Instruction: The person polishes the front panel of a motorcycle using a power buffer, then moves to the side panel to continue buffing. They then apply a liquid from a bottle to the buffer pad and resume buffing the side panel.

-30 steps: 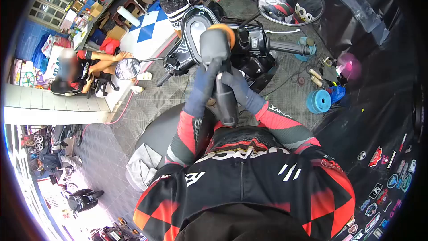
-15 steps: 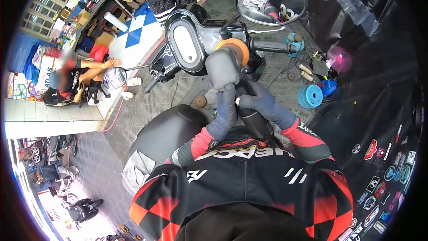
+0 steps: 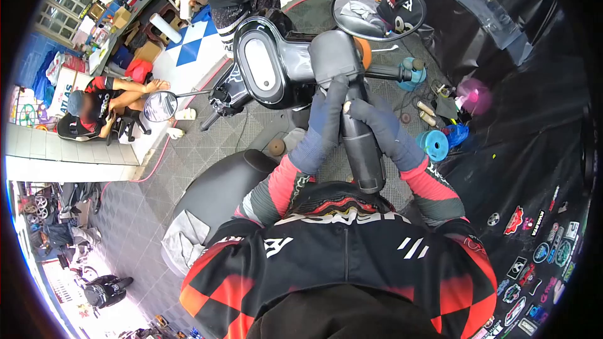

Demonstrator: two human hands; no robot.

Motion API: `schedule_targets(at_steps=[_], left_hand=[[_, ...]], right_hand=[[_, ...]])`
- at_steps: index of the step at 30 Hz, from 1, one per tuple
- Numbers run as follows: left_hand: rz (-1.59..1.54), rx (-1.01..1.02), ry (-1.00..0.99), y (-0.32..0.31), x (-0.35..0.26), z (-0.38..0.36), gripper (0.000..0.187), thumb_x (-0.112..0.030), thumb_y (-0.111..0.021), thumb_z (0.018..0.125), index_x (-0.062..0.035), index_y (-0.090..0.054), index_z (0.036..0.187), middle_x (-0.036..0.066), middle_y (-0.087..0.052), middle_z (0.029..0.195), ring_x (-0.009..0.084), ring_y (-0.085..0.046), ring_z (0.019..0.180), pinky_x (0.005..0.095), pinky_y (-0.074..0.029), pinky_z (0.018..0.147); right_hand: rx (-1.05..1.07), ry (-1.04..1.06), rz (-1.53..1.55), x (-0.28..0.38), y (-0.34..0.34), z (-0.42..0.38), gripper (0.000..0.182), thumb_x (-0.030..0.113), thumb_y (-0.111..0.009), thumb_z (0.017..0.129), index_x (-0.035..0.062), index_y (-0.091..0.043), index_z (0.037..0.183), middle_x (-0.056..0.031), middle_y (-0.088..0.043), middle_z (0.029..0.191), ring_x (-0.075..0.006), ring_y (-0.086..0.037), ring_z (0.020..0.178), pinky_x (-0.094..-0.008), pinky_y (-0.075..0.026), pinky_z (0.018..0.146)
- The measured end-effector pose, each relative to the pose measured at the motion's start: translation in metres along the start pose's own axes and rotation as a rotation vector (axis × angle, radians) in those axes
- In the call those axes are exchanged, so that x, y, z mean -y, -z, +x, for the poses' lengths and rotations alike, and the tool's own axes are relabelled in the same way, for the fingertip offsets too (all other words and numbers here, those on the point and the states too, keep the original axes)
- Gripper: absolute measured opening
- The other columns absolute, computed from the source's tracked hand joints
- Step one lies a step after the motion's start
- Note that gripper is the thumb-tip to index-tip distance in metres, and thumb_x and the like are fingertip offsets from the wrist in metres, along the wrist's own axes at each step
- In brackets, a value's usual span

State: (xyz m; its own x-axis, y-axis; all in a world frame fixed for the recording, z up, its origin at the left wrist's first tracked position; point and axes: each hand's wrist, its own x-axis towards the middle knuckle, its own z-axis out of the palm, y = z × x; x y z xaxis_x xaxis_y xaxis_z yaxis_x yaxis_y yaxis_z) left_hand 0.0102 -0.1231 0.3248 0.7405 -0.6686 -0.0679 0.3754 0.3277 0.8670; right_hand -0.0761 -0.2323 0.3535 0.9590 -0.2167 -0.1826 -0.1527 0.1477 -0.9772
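Polisher [image 3: 352, 107] (orange pad at scooter handlebar [image 3: 389, 72]) gripped between gloved fingers of left hand [image 3: 326, 119] and right hand [image 3: 377, 125]

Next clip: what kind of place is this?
Probably a motorcycle detailing or repair shop. A scooter stands on tiled flooring, both gloved hands grip a polisher at its handlebar, blue pads lie nearby, and more motorbikes are parked outside.

matt grey plastic polisher [image 3: 352, 100], glossy blk scooter [image 3: 276, 69]
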Motion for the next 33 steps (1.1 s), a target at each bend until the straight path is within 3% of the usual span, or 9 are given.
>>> schedule_targets(at_steps=[9, 10, 14, 19, 20, 25, 26, 32, 33], left_hand=[[0.087, -0.072, -0.058, 0.008, 0.048, -0.04, 0.045, -0.039, -0.059, 0.094, -0.0007, -0.056, 0.119, 0.006, -0.064, 0.102, 0.0118, -0.06, 0.087, 0.0281, -0.051, 0.075], [0.014, -0.184, -0.148, -0.002, 0.044, -0.052, 0.046, -0.038, -0.06, 0.094, 0.0004, -0.056, 0.119, 0.007, -0.064, 0.104, 0.0121, -0.06, 0.09, 0.0281, -0.051, 0.076], [-0.052, -0.326, -0.106, 0.029, 0.05, -0.056, 0.047, -0.038, -0.06, 0.094, 0.001, -0.056, 0.119, 0.007, -0.064, 0.102, 0.0125, -0.062, 0.087, 0.0282, -0.052, 0.074], [-0.151, -0.262, 0.045, 0.077, 0.023, -0.037, 0.047, -0.039, -0.06, 0.094, -0.0021, -0.053, 0.123, 0.006, -0.063, 0.101, 0.0128, -0.061, 0.086, 0.0285, -0.052, 0.075], [0.092, -0.263, -0.092, 0.09, 0.018, -0.026, 0.047, -0.037, -0.06, 0.094, -0.0022, -0.052, 0.125, 0.007, -0.063, 0.104, 0.0129, -0.06, 0.09, 0.0286, -0.051, 0.078], [0.255, -0.077, -0.14, 0.124, -0.014, 0.009, 0.049, -0.037, -0.061, 0.093, -0.0011, -0.053, 0.125, 0.007, -0.063, 0.107, 0.0133, -0.06, 0.092, 0.0279, -0.05, 0.079], [0.28, -0.012, -0.095, 0.135, -0.019, 0.015, 0.05, -0.038, -0.062, 0.092, -0.0007, -0.054, 0.124, 0.007, -0.063, 0.106, 0.0131, -0.059, 0.092, 0.0277, -0.05, 0.078], [0.421, 0.251, -0.098, 0.155, -0.038, 0.068, 0.079, -0.068, -0.058, 0.084, 0.0019, -0.056, 0.12, 0.005, -0.063, 0.1, 0.0109, -0.058, 0.087, 0.025, -0.049, 0.073], [0.398, 0.29, -0.031, 0.164, -0.036, 0.084, 0.082, -0.067, -0.059, 0.083, 0.0017, -0.052, 0.127, 0.006, -0.062, 0.109, 0.0127, -0.058, 0.095, 0.0267, -0.049, 0.081]], right_hand=[[0.166, -0.211, 0.011, -0.017, 0.01, -0.027, 0.064, 0.032, -0.064, 0.081, 0.0012, -0.046, 0.134, -0.0092, -0.059, 0.116, -0.0155, -0.056, 0.105, -0.0319, -0.045, 0.094], [0.223, -0.169, 0.068, -0.019, 0.004, -0.028, 0.068, 0.031, -0.064, 0.081, 0.0004, -0.041, 0.138, -0.0094, -0.058, 0.121, -0.0156, -0.054, 0.11, -0.0321, -0.043, 0.097], [0.265, -0.127, 0.055, -0.051, -0.014, -0.005, 0.07, 0.031, -0.065, 0.08, 0.0003, -0.041, 0.138, -0.0082, -0.056, 0.121, -0.0154, -0.053, 0.111, -0.032, -0.043, 0.097], [0.259, -0.108, 0.165, -0.06, -0.051, 0.039, 0.058, 0.032, -0.064, 0.079, 0.0008, -0.051, 0.126, -0.0046, -0.058, 0.11, -0.0134, -0.054, 0.101, -0.0302, -0.045, 0.088], [0.245, -0.047, 0.155, -0.063, -0.056, 0.048, 0.056, 0.031, -0.064, 0.079, 0.0009, -0.052, 0.125, -0.0046, -0.058, 0.11, -0.0131, -0.054, 0.1, -0.03, -0.045, 0.088], [0.152, 0.179, 0.262, -0.076, -0.079, 0.085, 0.048, 0.024, -0.066, 0.078, 0.0019, -0.054, 0.119, -0.0039, -0.058, 0.106, -0.0122, -0.054, 0.097, -0.0291, -0.045, 0.088], [0.108, 0.223, 0.229, -0.075, -0.083, 0.091, 0.055, 0.021, -0.064, 0.078, 0.0002, -0.049, 0.127, -0.0064, -0.058, 0.113, -0.0135, -0.055, 0.1, -0.0311, -0.046, 0.09], [-0.242, 0.389, 0.296, -0.076, -0.114, 0.113, 0.051, 0.014, -0.069, 0.075, 0.003, -0.05, 0.121, -0.0055, -0.059, 0.107, -0.0136, -0.057, 0.097, -0.0308, -0.047, 0.087], [-0.315, 0.425, 0.313, -0.072, -0.117, 0.116, 0.051, 0.013, -0.067, 0.075, 0.0019, -0.049, 0.121, -0.0066, -0.059, 0.107, -0.0144, -0.057, 0.097, -0.0309, -0.047, 0.087]])
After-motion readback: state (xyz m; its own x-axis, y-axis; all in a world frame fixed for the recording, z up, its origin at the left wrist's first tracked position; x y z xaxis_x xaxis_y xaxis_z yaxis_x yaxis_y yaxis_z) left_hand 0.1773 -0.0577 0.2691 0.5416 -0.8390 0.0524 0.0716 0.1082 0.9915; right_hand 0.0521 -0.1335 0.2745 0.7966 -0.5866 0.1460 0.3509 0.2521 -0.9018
